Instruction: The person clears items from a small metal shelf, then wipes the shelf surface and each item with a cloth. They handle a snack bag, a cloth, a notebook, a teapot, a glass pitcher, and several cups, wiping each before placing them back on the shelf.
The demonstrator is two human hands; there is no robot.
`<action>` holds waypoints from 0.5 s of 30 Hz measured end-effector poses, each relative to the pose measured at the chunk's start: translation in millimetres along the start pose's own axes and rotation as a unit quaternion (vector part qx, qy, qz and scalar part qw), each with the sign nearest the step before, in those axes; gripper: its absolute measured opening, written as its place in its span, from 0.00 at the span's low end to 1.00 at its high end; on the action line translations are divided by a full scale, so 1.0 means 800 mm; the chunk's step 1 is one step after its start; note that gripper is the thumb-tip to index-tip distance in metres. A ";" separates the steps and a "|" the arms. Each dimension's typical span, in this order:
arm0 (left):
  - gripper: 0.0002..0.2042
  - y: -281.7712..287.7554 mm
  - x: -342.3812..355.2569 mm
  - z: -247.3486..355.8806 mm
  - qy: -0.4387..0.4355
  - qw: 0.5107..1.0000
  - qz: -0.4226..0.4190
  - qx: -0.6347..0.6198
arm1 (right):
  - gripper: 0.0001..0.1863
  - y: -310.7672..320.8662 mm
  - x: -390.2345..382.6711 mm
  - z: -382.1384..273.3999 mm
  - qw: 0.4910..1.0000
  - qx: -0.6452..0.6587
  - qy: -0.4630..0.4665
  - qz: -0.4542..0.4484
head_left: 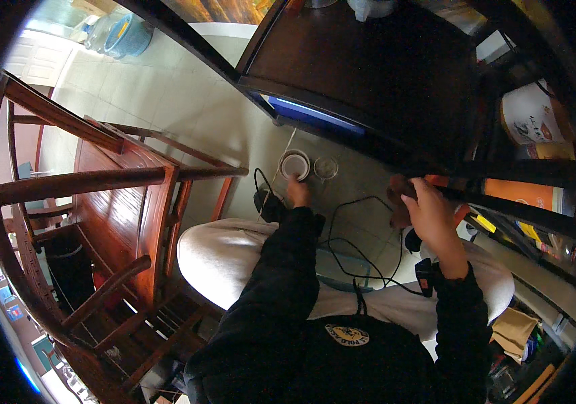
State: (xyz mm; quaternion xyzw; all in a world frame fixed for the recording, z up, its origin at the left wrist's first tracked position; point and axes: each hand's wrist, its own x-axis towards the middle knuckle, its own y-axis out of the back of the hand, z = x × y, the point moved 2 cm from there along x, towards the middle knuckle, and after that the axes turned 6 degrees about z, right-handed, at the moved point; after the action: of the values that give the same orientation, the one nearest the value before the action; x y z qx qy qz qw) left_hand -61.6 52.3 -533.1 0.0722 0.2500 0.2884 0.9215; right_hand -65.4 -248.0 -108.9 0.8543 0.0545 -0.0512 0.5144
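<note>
On the floor in front of me, my left hand [298,192] has its fingers closed at the near rim of a round, pale bowl [282,165]. Just right of the bowl sits a smaller round clear dish [326,168], apart from my fingers. My right hand [431,217] is raised over my right knee beside the dark furniture. It is closed against a reddish-brown, rounded object [400,191], whose kind is hard to make out in the shadow.
A dark wooden cabinet [362,87] rises ahead, with a blue lit strip [315,114] under it. To the left stands a reddish wooden armchair [116,192]. A black cable [355,246] loops over the floor between my legs. Packed shelves [537,172] line the right side.
</note>
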 end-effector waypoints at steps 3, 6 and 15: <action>0.12 0.001 -0.001 -0.001 0.020 0.999 0.004 -0.031 | 0.13 0.004 -0.004 -0.002 0.999 0.009 0.033 0.026; 0.12 0.005 -0.025 0.028 -0.060 0.986 0.049 0.147 | 0.14 0.006 -0.008 -0.003 0.999 0.035 0.033 0.020; 0.13 0.006 -0.040 0.059 -0.055 0.958 0.051 0.277 | 0.17 0.016 -0.012 -0.012 1.000 0.026 0.006 -0.015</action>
State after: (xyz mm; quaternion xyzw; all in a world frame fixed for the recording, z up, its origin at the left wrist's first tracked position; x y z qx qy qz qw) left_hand -62.8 38.9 -477.5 0.3528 0.2651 0.2501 0.8618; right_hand -72.4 -245.6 -91.9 0.8668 0.0687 -0.0549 0.4909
